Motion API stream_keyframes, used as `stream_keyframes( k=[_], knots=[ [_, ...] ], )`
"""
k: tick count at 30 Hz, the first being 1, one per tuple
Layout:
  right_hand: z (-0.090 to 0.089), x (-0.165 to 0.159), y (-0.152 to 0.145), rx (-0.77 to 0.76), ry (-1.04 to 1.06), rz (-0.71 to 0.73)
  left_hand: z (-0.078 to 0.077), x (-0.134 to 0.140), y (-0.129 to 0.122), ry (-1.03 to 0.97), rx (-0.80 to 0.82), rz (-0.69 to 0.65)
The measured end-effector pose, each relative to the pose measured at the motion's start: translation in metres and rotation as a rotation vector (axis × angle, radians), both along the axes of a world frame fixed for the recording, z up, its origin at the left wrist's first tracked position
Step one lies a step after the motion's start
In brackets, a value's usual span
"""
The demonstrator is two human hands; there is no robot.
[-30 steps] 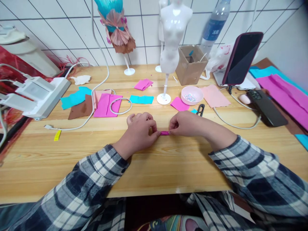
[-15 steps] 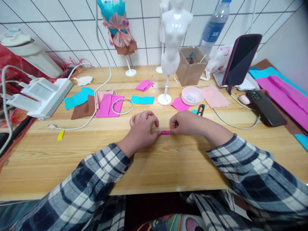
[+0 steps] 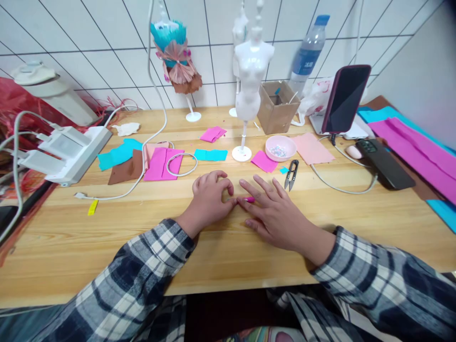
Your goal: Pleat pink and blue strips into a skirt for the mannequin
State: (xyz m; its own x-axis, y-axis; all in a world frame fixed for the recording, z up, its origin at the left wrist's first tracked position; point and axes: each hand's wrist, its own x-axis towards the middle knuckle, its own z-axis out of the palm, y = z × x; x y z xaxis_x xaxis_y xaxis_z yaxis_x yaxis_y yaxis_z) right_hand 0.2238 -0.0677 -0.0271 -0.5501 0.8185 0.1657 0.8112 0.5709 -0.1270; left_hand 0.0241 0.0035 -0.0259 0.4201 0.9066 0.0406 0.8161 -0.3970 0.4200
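A small, narrow roll or folded strip of magenta crepe paper (image 3: 250, 199) lies low over the wooden table between my hands. My left hand (image 3: 213, 194) is curled, its thumb tip at the strip's left end; which finger meets the thumb there is hidden. My right hand (image 3: 278, 209) is open with fingers spread, lying palm down partly over the strip's right end. Its index fingertip touches or nearly touches my left thumb. Black thread snips (image 3: 291, 175) rest just beyond the right fingers, beside a tiny blue paper scrap (image 3: 284, 170).
White mannequin (image 3: 247, 76) and pink bead bowl (image 3: 280, 148) stand behind my hands. Magenta paper (image 3: 162, 164), a coiled white cable (image 3: 181, 165) and a blue strip (image 3: 211, 155) lie left. A cardboard box (image 3: 278, 111), upright phone (image 3: 346, 99) and dark phone (image 3: 386, 164) stand or lie right.
My right hand has gone from a pinch on the strip's right end to spread fingers laid over it. My left hand has stayed nearly in place. The camera view has tilted up slightly.
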Motion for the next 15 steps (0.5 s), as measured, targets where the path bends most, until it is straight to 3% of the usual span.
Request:
stream_keyframes(
  k=[15],
  knots=[
    [0.000,0.024,-0.010,0.088,0.086,-0.081,0.002,-0.001,0.001,0.006,-0.017,-0.001]
  ],
)
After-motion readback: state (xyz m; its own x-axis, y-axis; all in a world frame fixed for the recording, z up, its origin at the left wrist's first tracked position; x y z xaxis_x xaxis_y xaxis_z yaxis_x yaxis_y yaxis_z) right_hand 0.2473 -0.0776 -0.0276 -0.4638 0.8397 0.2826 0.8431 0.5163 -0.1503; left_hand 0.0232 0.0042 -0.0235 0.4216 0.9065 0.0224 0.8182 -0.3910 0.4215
